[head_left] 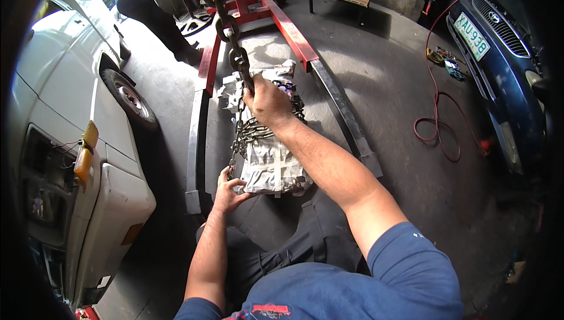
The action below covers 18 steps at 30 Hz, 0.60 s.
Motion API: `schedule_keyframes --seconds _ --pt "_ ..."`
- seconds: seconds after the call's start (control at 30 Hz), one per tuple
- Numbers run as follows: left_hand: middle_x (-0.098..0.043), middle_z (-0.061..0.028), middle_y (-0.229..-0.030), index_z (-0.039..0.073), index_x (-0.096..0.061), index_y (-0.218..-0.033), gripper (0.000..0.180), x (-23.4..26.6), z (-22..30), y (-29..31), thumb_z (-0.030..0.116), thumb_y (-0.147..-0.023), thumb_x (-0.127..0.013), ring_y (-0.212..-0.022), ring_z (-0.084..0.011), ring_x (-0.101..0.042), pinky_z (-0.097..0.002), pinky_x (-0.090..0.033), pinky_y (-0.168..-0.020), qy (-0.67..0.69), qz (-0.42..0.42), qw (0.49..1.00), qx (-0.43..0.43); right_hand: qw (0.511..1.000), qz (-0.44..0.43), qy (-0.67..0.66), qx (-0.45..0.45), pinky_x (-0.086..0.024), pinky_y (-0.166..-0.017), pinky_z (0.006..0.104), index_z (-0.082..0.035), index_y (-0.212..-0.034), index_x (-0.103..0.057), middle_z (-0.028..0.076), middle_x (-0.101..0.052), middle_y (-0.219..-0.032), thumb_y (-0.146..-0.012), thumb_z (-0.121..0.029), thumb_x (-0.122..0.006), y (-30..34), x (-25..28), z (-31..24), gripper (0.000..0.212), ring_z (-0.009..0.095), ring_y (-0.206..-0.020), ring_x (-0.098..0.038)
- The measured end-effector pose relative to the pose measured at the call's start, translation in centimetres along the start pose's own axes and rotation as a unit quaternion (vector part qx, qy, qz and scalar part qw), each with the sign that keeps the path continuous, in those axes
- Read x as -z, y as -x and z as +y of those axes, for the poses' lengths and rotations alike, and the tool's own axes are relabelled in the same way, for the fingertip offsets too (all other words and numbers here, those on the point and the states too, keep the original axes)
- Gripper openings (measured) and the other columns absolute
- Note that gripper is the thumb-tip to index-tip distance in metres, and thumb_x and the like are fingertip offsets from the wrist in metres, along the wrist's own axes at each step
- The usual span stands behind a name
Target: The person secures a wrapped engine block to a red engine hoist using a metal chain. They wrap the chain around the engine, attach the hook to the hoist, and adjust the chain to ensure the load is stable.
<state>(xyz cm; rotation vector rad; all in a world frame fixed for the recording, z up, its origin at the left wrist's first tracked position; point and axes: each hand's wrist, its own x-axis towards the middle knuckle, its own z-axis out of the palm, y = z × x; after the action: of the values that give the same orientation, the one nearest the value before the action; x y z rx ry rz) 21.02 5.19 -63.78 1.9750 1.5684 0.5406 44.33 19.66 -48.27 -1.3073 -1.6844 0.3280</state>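
Our right hand (269,104) was clamped around the hanging chain (238,60), which came down from the top of the view; the wrapped bundle (264,167), pale and taped, lay below that hand and stretched back toward us, partly hidden by our right forearm; the wrapping chain (257,131) crossed its middle, and links ran down its left side. Our left hand (229,195) was at the bundle's near left corner, thumb and fingers apart, the thumb against the edge and the fingertips beside the lower links; we could not tell whether they gripped those links. The bundle was between the two legs of a red and black frame (291,29); we had a white vehicle (59,50) to our left, another person's leg (154,20) beyond it, and a red hose (415,125) and a blue car front (499,44) to our right.
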Motion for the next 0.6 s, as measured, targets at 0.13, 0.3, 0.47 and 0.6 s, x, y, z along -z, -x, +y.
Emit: schedule_keyframes --seconds 0.13,0.3,0.47,0.6 --pt "-0.034 -0.0240 -0.147 0.013 -0.071 -0.099 0.044 0.5 0.1 -0.3 0.031 -0.063 -0.090 -0.140 -0.0411 -0.033 -0.0478 -0.031 -0.115 -0.002 -0.018 1.000 -0.019 1.000 0.004 -0.028 0.005 -0.051 -0.062 0.0489 -0.003 -0.094 -0.055 0.018 -0.064 -0.075 -0.091 -0.022 -0.060 0.2 0.4 0.2 0.020 0.038 -0.071 -0.066" --pt "-0.054 -0.0219 -0.127 0.000 -0.051 -0.121 0.058 2.6 0.7 -1.7 0.037 -0.083 -0.075 -0.127 -0.0326 -0.050 -0.0394 -0.037 -0.106 0.147 -0.011 0.988 -0.039 0.999 0.031 -0.036 0.006 -0.050 -0.058 0.0498 -0.004 -0.094 -0.053 0.017 -0.064 -0.069 -0.093 -0.024 -0.059 1.2 0.3 0.7 0.021 0.040 -0.067 -0.066" --pt "-0.059 -0.0216 -0.123 -0.002 -0.043 -0.135 0.057 4.2 4.2 -5.2 0.034 -0.095 -0.063 -0.119 -0.0320 -0.056 -0.0395 -0.041 -0.104 0.136 0.095 0.981 -0.100 0.998 0.032 -0.061 0.010 -0.050 -0.057 0.0493 -0.005 -0.097 -0.052 0.018 -0.064 -0.067 -0.095 -0.025 -0.057 1.6 0.4 1.0 0.022 0.040 -0.065 -0.066" --pt "-0.060 -0.0223 -0.122 -0.002 -0.044 -0.135 0.050 4.9 8.1 -8.8 0.032 -0.101 -0.054 -0.116 -0.0301 -0.059 -0.0384 -0.043 -0.101 0.145 0.108 0.975 -0.129 0.998 0.019 -0.049 0.017 -0.051 -0.057 0.0488 -0.005 -0.099 -0.052 0.017 -0.064 -0.067 -0.096 -0.027 -0.056 1.5 0.6 1.3 0.023 0.039 -0.066 -0.067"
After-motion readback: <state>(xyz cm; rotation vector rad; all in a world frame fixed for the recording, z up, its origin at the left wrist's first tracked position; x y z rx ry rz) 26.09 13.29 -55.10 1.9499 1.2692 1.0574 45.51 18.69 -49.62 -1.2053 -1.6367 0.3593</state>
